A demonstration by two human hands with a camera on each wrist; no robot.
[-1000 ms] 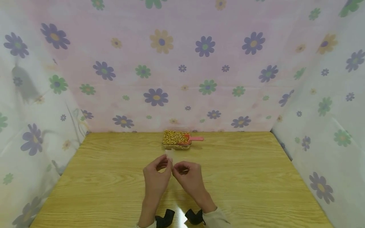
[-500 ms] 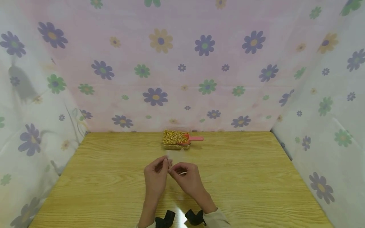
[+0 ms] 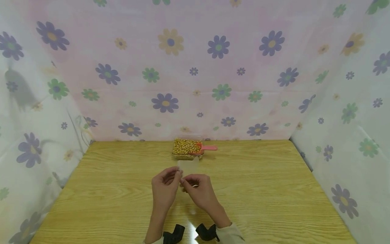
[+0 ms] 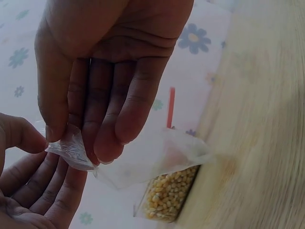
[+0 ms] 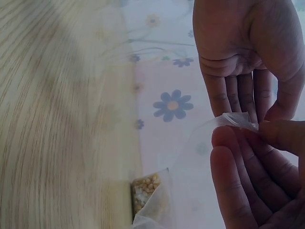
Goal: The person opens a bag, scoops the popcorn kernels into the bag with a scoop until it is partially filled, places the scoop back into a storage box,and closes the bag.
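A thin, clear plastic bag (image 3: 188,165) hangs between the two hands above the table. My left hand (image 3: 164,188) pinches its gathered edge between thumb and fingers. Close beside it, my right hand (image 3: 199,191) pinches the same edge, the thumbs almost meeting. In the left wrist view the right hand (image 4: 114,62) comes from the top and the left hand (image 4: 33,195) from the lower left. The bag (image 4: 143,162) spreads loosely away from the fingertips there. From the right wrist view, the bag (image 5: 190,143) drapes past the right hand (image 5: 252,186); its mouth looks crumpled.
Behind the hands stands a clear container (image 3: 187,157) of yellow corn kernels (image 3: 184,146). A pink scoop (image 3: 209,148) rests in it, its handle sticking out to the right. The wooden table (image 3: 259,183) ends at flowered curtains (image 3: 195,108) on the back and sides.
The bag has spread out wider to the right beyond the fingertips. My right hand has shifted slightly left, closer to the left hand's fingertips. Container and scoop stay in place.
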